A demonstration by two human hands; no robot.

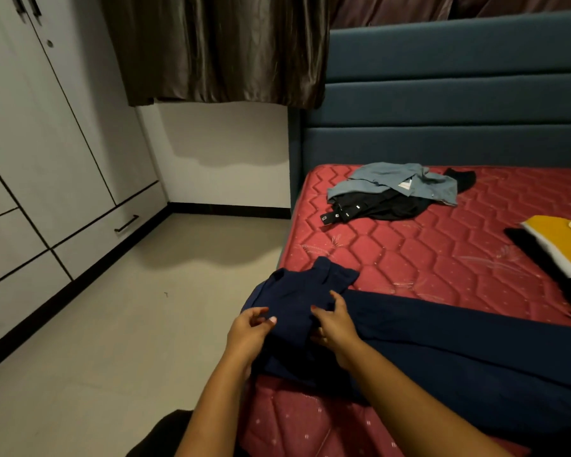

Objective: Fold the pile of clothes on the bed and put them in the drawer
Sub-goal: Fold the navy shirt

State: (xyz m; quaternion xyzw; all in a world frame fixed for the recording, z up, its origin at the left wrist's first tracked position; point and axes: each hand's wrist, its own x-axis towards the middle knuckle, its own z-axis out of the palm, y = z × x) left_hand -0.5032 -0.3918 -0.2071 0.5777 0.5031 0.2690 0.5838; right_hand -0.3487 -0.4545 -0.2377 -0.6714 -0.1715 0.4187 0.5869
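The red quilted bed (426, 255) is carrying a navy garment (442, 341) at its near edge, a blue-grey shirt (393, 183) over black clothing (386, 207) farther back, and a yellow garment (561, 239) rightward.
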